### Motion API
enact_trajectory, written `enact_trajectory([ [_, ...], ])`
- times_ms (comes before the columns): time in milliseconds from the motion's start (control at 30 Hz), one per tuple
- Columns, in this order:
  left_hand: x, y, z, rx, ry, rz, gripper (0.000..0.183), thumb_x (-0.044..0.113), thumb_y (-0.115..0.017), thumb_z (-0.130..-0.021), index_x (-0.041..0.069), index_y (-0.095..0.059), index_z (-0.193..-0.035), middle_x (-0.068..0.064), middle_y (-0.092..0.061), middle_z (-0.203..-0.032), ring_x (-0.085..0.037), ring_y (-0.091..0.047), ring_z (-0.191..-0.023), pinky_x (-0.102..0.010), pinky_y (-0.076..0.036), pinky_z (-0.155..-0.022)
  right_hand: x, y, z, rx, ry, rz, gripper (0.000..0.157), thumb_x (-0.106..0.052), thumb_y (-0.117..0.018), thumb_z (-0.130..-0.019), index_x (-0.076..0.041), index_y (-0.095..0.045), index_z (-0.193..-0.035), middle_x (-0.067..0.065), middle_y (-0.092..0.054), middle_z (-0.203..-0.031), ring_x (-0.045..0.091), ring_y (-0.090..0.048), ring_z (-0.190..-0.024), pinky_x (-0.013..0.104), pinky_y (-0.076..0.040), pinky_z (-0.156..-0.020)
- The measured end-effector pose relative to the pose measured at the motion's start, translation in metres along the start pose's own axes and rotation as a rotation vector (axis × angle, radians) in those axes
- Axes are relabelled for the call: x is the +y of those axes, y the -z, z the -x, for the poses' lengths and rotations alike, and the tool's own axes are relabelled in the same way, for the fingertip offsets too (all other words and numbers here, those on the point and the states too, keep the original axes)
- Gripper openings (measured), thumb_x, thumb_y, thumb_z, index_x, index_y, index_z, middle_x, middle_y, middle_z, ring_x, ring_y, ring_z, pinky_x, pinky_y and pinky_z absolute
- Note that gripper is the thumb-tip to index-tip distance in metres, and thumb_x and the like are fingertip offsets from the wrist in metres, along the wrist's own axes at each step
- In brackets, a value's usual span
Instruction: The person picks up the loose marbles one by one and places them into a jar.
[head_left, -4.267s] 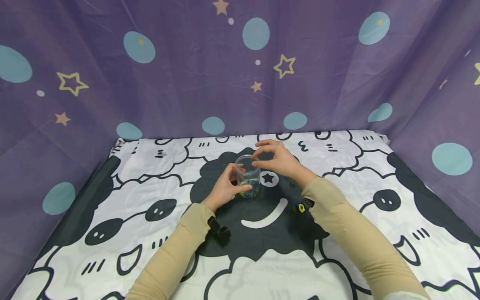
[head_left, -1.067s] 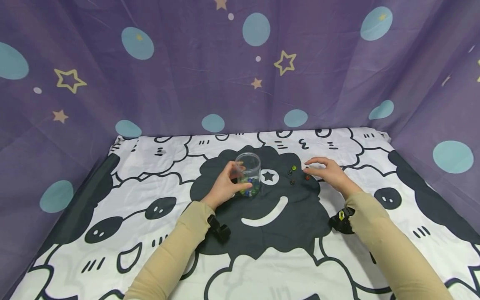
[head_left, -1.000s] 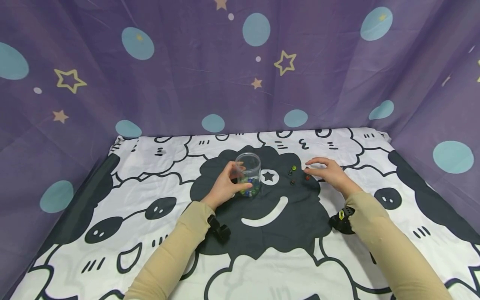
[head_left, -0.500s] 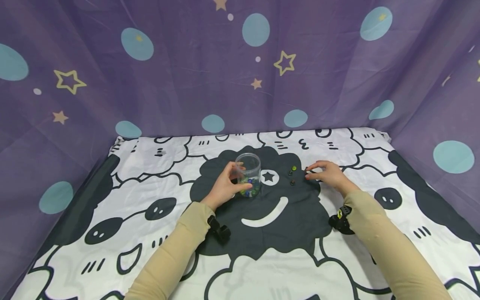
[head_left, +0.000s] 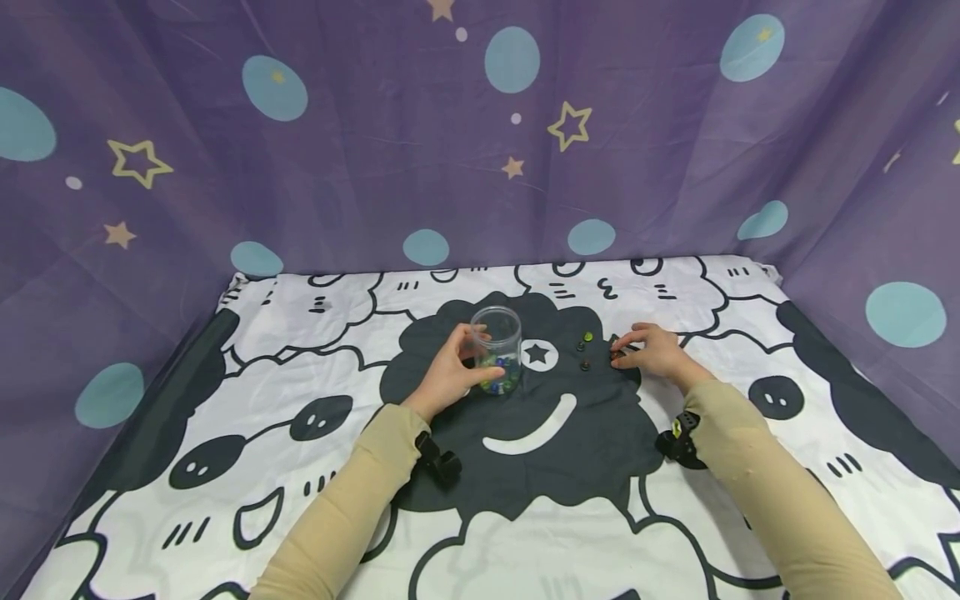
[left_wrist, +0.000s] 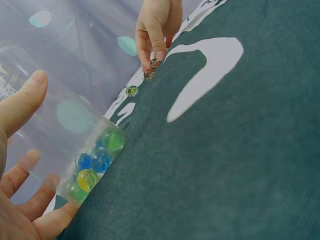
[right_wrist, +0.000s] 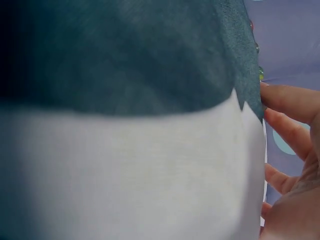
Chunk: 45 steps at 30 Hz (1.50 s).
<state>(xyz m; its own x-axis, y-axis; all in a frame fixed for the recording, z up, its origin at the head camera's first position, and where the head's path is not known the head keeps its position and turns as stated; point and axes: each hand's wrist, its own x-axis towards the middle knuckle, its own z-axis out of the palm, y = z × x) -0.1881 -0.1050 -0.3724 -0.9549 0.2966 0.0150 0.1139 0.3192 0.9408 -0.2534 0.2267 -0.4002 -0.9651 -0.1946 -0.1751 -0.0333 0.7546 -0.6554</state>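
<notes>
My left hand (head_left: 448,373) holds a clear jar (head_left: 497,325) upright on the dark cloth, thumb and fingers wrapped around its side. It has no lid. Blue, green and yellow glass marbles (left_wrist: 100,160) lie at the bottom of the jar in the left wrist view. Over to the right, my right hand (head_left: 654,352) has its thumb and index finger close together on a red marble (head_left: 616,354), low at the cloth. Loose marbles lie just left of those fingertips: a green one (head_left: 588,337), a greyish one (head_left: 581,347) and a brownish one (head_left: 585,365).
A black-and-white cartoon cloth (head_left: 300,467) covers the table. Behind and at both sides hangs a purple curtain (head_left: 390,167) with stars and blue ovals. Each wrist wears a black camera, seen beside the left sleeve (head_left: 360,483) and the right sleeve (head_left: 757,475).
Earlier my right hand was over the jar's mouth; it has since moved right to the loose marbles and lowered, its fingers closing on the red marble. The left hand and jar stay put.
</notes>
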Motion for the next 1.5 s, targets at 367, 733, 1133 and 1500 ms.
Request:
enact_trajectory([
  [367,-0.0015,0.0004,-0.0006,-0.002,-0.003,0.008,0.065,0.009,-0.071,-0.085,0.004,-0.035,-0.14,-0.018,-0.043,-0.138,-0.034,-0.045,-0.128,-0.043,-0.049,-0.094,-0.0004,-0.0023,0.002,0.032,0.054,0.035,0.027,-0.013,-0.071,-0.083,0.004,-0.068,-0.104,0.035,-0.03,-0.142,0.049,-0.023,-0.134,0.065,0.0,-0.112],
  [733,0.0016,0.0003,0.0017,0.001,0.003,0.006,0.065,0.01,-0.071,-0.086,0.004,-0.035,-0.14,-0.017,-0.044,-0.138,-0.034,-0.044,-0.129,-0.045,-0.048,-0.096,0.0003,-0.0031,0.0021,0.03,0.057,0.022,0.028,-0.013,-0.069,-0.085,0.005,-0.067,-0.105,0.035,-0.029,-0.142,0.049,-0.022,-0.134,0.065,0.001,-0.111],
  [1133,-0.0007,-0.0002,0.0001,0.006,0.001,0.016,0.063,0.009,-0.071,-0.085,0.007,-0.037,-0.138,-0.017,-0.044,-0.137,-0.033,-0.045,-0.128,-0.043,-0.049,-0.095,0.0011,-0.0039,0.0015,0.029,0.054,0.024,0.028,-0.014,-0.068,-0.085,0.005,-0.067,-0.105,0.035,-0.029,-0.142,0.052,-0.022,-0.132,0.065,-0.002,-0.11],
  [1500,-0.0005,0.0,0.0002,0.005,0.0,0.007,0.063,0.009,-0.071,-0.085,0.007,-0.037,-0.139,-0.016,-0.045,-0.137,-0.033,-0.045,-0.128,-0.044,-0.049,-0.095,0.0007,-0.002,0.003,0.063,0.093,0.04,0.027,-0.012,-0.07,-0.083,0.005,-0.068,-0.103,0.035,-0.035,-0.138,0.047,-0.029,-0.131,0.065,-0.007,-0.108],
])
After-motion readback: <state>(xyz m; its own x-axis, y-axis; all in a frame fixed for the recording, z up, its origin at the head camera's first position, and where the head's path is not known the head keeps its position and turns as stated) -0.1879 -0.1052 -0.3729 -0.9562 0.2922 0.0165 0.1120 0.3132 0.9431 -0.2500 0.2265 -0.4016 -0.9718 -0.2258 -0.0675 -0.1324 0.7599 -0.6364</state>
